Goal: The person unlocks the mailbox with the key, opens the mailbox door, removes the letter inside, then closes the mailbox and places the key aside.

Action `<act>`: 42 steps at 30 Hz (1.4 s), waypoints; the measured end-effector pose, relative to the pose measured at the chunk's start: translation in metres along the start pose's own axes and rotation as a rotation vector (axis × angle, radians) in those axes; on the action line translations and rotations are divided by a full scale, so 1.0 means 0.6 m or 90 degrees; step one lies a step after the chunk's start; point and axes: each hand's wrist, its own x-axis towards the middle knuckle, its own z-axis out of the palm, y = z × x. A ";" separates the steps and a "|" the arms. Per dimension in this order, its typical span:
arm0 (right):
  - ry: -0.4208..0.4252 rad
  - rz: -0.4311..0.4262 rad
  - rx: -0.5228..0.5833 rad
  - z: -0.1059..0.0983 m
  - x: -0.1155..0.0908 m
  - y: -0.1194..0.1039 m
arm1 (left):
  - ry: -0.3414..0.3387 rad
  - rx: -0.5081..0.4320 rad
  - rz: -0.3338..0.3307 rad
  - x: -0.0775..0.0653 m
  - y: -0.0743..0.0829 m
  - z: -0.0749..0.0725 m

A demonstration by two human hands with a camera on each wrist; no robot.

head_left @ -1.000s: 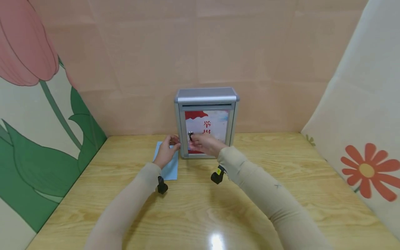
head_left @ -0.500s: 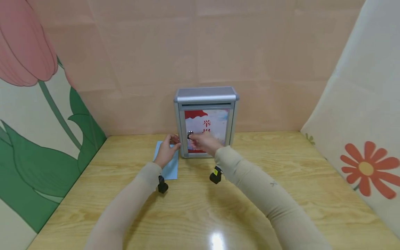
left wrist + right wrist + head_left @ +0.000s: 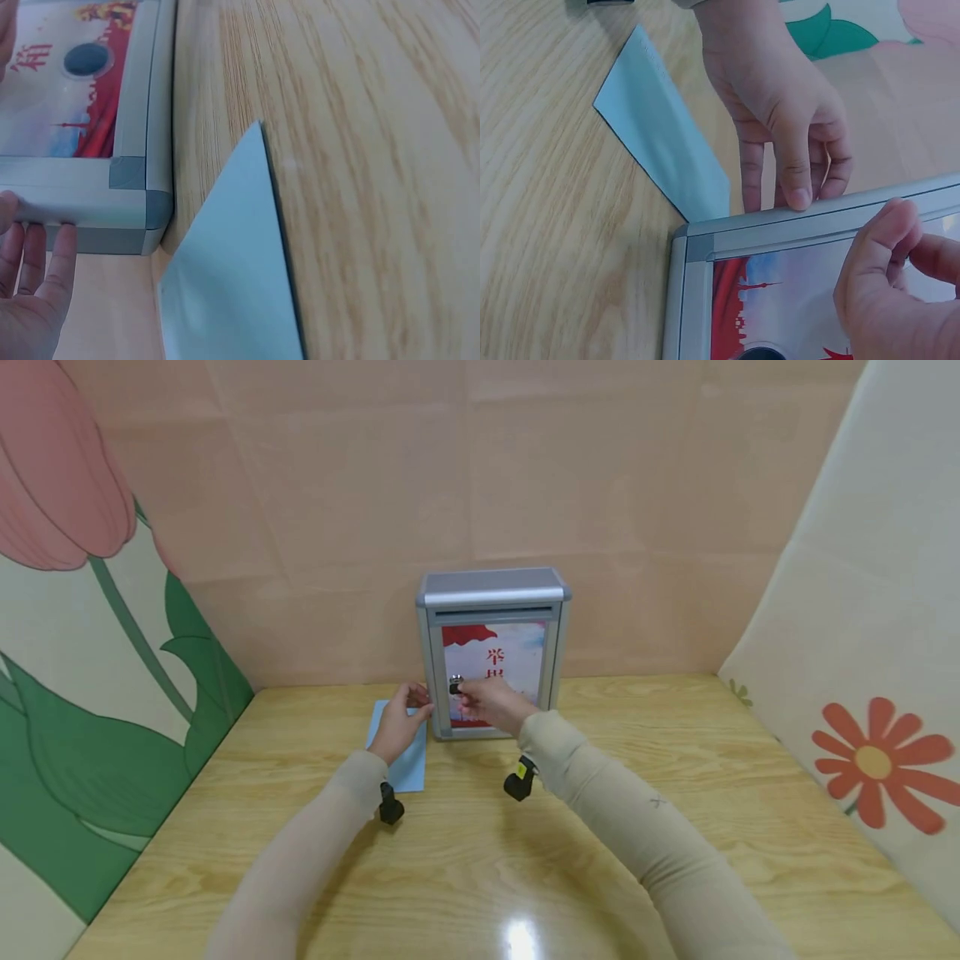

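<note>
In the head view a grey metal letter box (image 3: 491,585) stands upright against the back wall, with a slot near its top and a printed red-and-white front. My right hand (image 3: 495,703) is at its left front, thumb and fingertips pinching a small black-headed key (image 3: 455,688) at the silver lock (image 3: 456,678). The right wrist view shows those pinching fingers, but the key is hidden there. Against the box's left side rests my left hand (image 3: 401,720), its fingertips and thumb touching the frame (image 3: 82,206). Its fingers look fairly straight in the left wrist view.
A light blue sheet or folder (image 3: 408,768) lies flat on the wooden table (image 3: 450,877), left of the box and partly under my left hand. A pinkish cloth wall (image 3: 345,527) is behind, with flower-printed panels at both sides.
My right hand has turned slightly, and the key's black head now shows broad side instead of narrow. My left hand has kept its place; the view has shifted a little.
</note>
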 end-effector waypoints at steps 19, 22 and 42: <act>-0.019 -0.006 0.017 -0.007 -0.006 0.009 | -0.013 -0.018 -0.008 -0.001 -0.003 0.001; -0.054 -0.007 0.024 -0.014 -0.012 0.007 | -0.008 -0.012 -0.006 -0.001 -0.003 0.001; -0.093 0.027 -0.453 -0.111 -0.036 0.051 | 0.004 0.009 -0.001 0.001 -0.005 0.002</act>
